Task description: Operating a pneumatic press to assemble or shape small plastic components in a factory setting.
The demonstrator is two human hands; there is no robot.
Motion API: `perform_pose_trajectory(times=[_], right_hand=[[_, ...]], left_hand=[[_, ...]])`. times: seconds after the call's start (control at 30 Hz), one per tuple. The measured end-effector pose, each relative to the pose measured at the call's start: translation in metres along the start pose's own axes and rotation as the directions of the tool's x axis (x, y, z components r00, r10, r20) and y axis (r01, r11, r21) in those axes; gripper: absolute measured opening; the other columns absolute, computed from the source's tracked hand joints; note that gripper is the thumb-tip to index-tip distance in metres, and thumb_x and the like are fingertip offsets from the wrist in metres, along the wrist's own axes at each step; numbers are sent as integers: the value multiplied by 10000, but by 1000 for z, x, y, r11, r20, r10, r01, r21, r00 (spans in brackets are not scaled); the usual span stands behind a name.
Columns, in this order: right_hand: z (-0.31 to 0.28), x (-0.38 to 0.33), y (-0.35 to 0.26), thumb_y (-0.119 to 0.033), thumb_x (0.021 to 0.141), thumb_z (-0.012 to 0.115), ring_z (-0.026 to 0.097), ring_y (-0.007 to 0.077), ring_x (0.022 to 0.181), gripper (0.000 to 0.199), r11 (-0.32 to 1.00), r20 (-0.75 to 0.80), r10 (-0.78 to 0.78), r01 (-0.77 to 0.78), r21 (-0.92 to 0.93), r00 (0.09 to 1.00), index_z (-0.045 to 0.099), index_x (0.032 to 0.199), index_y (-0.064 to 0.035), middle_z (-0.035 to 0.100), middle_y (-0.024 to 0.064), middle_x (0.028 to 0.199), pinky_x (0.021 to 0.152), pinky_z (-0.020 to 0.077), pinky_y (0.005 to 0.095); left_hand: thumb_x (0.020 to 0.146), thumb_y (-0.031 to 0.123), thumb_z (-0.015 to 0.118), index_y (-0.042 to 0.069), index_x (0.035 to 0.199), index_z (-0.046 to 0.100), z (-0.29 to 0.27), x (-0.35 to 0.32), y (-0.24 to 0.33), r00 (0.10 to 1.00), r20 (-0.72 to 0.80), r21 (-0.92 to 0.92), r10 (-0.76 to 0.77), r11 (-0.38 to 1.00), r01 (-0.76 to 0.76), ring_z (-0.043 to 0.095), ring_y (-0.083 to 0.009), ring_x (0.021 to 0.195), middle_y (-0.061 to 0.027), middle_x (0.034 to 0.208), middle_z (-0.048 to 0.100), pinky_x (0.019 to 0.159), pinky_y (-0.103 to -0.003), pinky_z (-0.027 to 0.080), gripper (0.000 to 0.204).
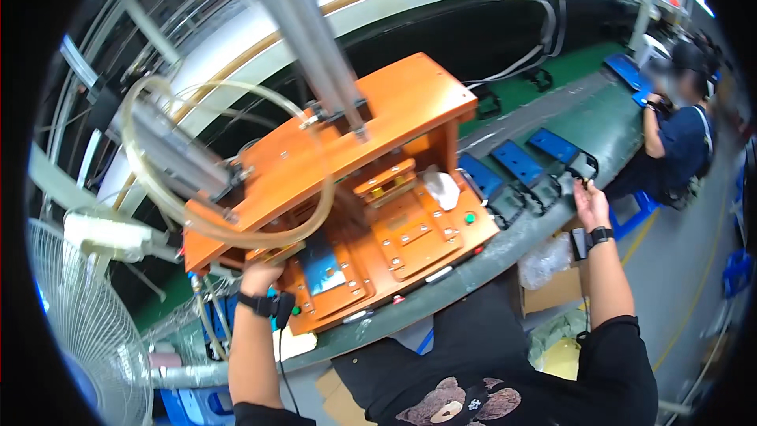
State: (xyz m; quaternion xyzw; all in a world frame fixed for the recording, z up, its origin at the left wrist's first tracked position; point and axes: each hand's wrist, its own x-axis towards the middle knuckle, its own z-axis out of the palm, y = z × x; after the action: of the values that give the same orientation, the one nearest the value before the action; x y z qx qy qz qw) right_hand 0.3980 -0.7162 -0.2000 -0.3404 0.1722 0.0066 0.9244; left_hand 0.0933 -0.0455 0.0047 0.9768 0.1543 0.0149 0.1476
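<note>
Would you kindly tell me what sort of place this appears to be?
It looks like a factory assembly workshop: an orange press-like machine with metal cylinders stands on a green bench, blue parts lie in a row beside it, and another person is farther along.

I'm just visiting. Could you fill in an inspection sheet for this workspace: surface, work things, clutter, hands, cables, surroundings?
Surface: green bench, scuffed in places.
Work things: orange machine on the bench; blue plate lying in its left bed; three blue panels with black frames, in a row to its right.
Clutter: crumpled white wad on the machine; cardboard box with clear plastic below the bench.
Hands: left hand at the machine's left side, fingers hidden; right hand at the rightmost panel's frame, grip unclear.
Cables: pale hose looping over the machine.
Surroundings: white fan left; another person right.
</note>
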Motion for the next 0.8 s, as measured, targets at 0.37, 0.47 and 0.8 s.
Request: perform_pose_trajectory(times=[0.37,0.47,0.8], right_hand=[[50,-18,-4,-259,899,685,489,91,414,252,273,55,-253,126,-954,966,651,791,-34,551,6,571,397,370,237],[50,-30,2,-257,914,676,480,79,418,244,379,81,-286,191,-905,955,656,819,-34,552,-5,586,397,350,225],[161,-27,22,-245,902,684,588,93,749,292,316,532,-123,542,-779,837,689,1031,17,668,33,835,668,473,253]], left_hand=[[927,230,627,114,1231,601,29,23,-49,977,-207,-338,-47,941,-26,600,-265,1110,-107,1193,633,938,-386,497,327],[937,221,611,101,1230,592,25,20,-45,969,-246,-133,15,990,-49,606,-259,1091,-110,1178,632,925,-382,503,318],[968,191,557,59,1229,562,22,22,-20,893,-269,516,360,837,-182,623,-239,1024,-122,1130,627,881,-367,525,292]])
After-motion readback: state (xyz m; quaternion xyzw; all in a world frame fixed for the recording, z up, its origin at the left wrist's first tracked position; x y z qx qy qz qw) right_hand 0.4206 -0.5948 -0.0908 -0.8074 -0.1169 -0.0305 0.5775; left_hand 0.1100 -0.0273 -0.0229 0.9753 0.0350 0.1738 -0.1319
